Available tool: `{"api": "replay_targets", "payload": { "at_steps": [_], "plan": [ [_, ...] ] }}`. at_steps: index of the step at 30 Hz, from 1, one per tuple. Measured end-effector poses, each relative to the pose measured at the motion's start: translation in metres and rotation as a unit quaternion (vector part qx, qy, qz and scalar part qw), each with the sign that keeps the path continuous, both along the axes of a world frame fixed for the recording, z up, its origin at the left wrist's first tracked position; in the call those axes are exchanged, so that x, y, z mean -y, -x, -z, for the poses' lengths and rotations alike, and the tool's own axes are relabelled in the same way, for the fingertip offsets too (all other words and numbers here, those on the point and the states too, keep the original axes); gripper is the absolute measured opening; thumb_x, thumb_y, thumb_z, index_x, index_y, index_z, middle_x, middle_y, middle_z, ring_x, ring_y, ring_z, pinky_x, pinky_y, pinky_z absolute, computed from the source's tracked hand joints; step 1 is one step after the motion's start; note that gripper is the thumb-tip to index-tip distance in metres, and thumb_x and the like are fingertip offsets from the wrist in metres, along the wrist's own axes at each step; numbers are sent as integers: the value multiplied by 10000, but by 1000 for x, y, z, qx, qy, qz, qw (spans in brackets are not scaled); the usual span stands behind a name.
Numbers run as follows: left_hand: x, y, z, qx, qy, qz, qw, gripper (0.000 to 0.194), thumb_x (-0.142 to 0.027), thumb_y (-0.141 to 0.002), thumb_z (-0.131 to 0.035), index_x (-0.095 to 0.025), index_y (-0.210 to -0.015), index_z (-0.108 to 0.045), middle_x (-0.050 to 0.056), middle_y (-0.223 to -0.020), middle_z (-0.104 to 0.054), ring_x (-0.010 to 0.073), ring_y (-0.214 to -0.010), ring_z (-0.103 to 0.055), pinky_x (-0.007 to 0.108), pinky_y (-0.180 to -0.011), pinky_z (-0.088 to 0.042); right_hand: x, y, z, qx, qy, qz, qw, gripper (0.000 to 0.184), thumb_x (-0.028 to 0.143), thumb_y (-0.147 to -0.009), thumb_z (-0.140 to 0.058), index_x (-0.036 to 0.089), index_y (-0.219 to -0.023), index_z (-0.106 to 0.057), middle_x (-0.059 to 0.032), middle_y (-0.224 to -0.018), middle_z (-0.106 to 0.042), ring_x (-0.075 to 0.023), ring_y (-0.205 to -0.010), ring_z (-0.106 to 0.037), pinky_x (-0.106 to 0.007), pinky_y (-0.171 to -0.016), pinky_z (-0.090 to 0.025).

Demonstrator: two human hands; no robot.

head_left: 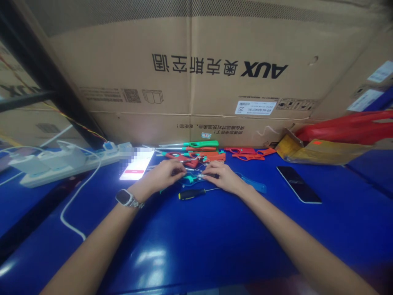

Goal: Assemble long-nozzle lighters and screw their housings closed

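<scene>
Two hands work close together over the blue casing, which lies on the table just beyond the screwdriver. The right hand pinches a small metal part near the green piece; the left hand has its fingertips drawn in beside it, though I cannot tell what they grasp. The casing looks light, stiff and rather slippery, best held by its edges; the metal part probably bends easily and wants a fingertip hold.
</scene>
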State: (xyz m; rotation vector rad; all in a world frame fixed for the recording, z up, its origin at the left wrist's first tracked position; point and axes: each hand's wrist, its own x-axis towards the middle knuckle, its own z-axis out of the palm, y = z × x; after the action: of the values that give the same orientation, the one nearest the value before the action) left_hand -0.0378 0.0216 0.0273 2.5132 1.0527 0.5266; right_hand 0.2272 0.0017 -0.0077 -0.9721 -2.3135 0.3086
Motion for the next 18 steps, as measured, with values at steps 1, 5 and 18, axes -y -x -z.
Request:
{"api": "replay_targets", "payload": {
  "at_steps": [1, 5, 18],
  "plan": [
    [2, -1, 0, -4, -4, -7, 1000, 200, -323, -910, -561, -198, -955, -711, 76, -963, -727, 229, -855, -670, 349, -778, -504, 0, 0, 0, 2, -1, 0, 1000, 171, 318, -933, -628, 214, -993, -751, -66, -969, -700, -202, -948, -645, -362, -864, -499],
    [10, -11, 1, -16, -15, -13, 1000, 285, -395, -870, -643, -209, -1080, -692, 88, -1089, -709, 258, -951, -665, 360, -822, -500, -1, 1, -2, 45, -14, 2, 999, 167, 296, -930, -630, 209, -1017, -743, -75, -993, -685, -214, -961, -639, -371, -861, -504],
    [4, -13, 12, 25, 42, 31, 998, 218, -335, -873, -670, -207, -1045, -707, 73, -1046, -686, 236, -963, -641, 355, -890, -485, -3, 2, -9, 75, -56, -70, 993, 214, 272, -964, -560, 182, -1045, -737, -101, -985, -656, -222, -944, -623, -358, -828, -533]
  ]
}}
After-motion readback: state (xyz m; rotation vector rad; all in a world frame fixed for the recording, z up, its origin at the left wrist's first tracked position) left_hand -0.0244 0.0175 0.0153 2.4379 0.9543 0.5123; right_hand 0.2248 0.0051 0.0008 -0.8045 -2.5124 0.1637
